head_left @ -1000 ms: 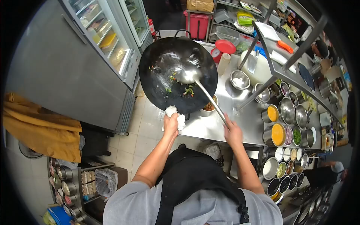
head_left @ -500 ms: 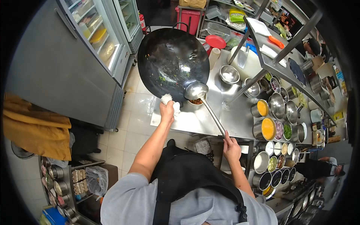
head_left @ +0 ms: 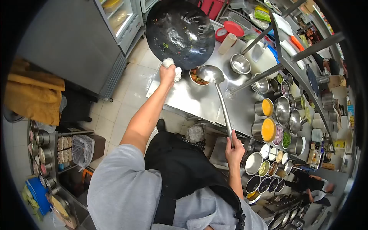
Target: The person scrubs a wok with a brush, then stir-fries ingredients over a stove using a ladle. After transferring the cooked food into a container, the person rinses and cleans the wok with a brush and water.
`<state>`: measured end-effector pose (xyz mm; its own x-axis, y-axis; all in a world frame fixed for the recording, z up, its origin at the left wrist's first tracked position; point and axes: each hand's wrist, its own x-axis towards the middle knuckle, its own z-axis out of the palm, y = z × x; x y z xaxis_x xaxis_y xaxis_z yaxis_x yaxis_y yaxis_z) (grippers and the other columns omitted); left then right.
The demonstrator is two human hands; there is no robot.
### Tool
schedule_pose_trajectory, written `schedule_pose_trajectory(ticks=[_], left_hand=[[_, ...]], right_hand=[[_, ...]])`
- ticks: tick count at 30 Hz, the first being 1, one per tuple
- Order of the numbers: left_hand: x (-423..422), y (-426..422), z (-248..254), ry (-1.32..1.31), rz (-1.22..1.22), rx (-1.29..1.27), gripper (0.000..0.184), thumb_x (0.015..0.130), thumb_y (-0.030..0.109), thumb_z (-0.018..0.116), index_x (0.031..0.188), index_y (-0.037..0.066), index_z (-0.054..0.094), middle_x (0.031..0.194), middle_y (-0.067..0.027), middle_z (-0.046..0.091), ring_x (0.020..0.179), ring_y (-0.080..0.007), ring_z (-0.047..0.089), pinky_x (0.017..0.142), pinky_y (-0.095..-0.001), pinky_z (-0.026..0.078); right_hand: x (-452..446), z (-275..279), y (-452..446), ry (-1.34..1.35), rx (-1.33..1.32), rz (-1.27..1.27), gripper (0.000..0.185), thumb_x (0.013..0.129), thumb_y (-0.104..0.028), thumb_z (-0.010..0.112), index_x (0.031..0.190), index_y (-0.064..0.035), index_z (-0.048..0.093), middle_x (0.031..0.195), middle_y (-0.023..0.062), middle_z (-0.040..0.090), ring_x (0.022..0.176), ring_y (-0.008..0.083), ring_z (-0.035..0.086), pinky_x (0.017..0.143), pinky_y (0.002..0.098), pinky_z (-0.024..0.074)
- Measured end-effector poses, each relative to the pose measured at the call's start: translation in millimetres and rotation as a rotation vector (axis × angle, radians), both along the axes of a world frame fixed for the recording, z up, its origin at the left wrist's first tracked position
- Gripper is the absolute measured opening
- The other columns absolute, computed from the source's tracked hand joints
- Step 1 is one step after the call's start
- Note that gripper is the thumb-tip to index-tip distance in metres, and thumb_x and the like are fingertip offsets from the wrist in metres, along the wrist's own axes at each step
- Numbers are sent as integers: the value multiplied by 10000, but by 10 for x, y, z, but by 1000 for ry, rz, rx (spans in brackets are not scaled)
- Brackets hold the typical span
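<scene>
My left hand (head_left: pixel 167 75) is closed around the near handle of a large black wok (head_left: pixel 180 34), with a white cloth (head_left: pixel 168 63) between palm and handle. The wok is tilted, and a few scraps of food cling to its inner surface. In my right hand (head_left: pixel 234 149) is the long handle of a steel ladle (head_left: pixel 211 74). The ladle's bowl is over the right side of a small metal bowl (head_left: pixel 196 83) on the counter, which contains chopped reddish-brown and green food. Part of that bowl is hidden by the ladle.
The steel counter (head_left: pixel 203 103) carries an empty-looking metal bowl (head_left: pixel 240 63), a pale squeeze bottle (head_left: pixel 227 43) and a red scale (head_left: pixel 232 29). Pots of orange liquid (head_left: pixel 268 129) and several ingredient containers line the right. A metal shelf frame (head_left: pixel 264 74) overhangs the counter. Another person (head_left: pixel 314 186) stands far right.
The wok has been drawn off the small bowl, whose contents now show more. The ladle has shifted a little over the bowl's right side. The camera view has turned and moved.
</scene>
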<state>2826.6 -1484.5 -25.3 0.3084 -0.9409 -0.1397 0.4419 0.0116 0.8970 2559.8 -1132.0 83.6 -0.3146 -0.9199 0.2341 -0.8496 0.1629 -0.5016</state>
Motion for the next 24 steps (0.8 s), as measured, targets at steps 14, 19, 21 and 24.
schedule_pose_trajectory(ticks=[14, 19, 21, 24], left_hand=[[279, 419, 543, 179, -223, 200, 154, 909, 107, 484, 1042, 30, 489, 751, -118, 593, 432, -199, 525, 313, -337, 389], [663, 1035, 848, 198, -385, 231, 160, 932, 139, 530, 1043, 38, 583, 783, -86, 645, 578, -196, 640, 443, -340, 499], [801, 1260, 828, 271, -557, 251, 104, 948, 186, 552, 982, 97, 593, 767, -63, 643, 525, -162, 576, 411, -305, 445], [1239, 1650, 564, 382, -760, 306, 123, 958, 231, 554, 927, 113, 565, 711, -34, 594, 502, -150, 528, 401, -287, 419]], right_hand=[[440, 71, -370, -771, -15, -4, 410, 958, -183, 637, 1341, -46, 593, 861, 112, 699, 623, 150, 633, 577, 282, 510], [1134, 372, 88, -1506, 116, -68, 408, 1012, -241, 575, 1395, -110, 524, 712, 20, 553, 428, 70, 426, 348, 218, 345], [1367, 262, 345, -1566, 65, -86, 378, 1012, -253, 578, 1371, -146, 531, 716, 25, 545, 423, 66, 413, 339, 210, 334], [1818, 109, 811, -1720, 7, -64, 445, 1023, -248, 559, 1452, -198, 455, 761, 26, 550, 433, 47, 401, 336, 198, 330]])
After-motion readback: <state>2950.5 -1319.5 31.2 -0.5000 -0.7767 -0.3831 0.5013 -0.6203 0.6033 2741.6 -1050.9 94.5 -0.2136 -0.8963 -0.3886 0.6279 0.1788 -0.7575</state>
